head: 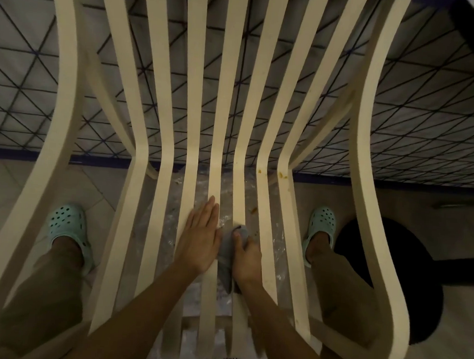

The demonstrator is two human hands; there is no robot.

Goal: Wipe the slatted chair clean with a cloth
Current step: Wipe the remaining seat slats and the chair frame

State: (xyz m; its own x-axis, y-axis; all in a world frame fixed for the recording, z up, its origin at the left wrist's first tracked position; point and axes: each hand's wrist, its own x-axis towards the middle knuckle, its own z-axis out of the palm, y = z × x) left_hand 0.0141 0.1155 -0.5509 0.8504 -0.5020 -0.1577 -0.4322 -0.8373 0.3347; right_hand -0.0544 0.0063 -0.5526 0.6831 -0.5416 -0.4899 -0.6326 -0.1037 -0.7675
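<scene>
A cream slatted chair (167, 112) fills the view, its slats running from the backrest down into the seat below me. My left hand (199, 238) lies flat with fingers together on the middle seat slats. Just to its right, my right hand (247, 257) grips a grey cloth (225, 262) and presses it onto a seat slat. Orange-brown stains (254, 209) mark the slats right of the cloth, with more spots (282, 175) near the bend of the seat.
My feet in mint clogs (68, 223) (321, 221) stand on either side of the seat. Crinkled clear plastic (198, 188) lies on the tiled floor under the chair. A dark round base (392, 274) sits at right. A tiled wall with dark diagonal lines (402, 120) rises behind.
</scene>
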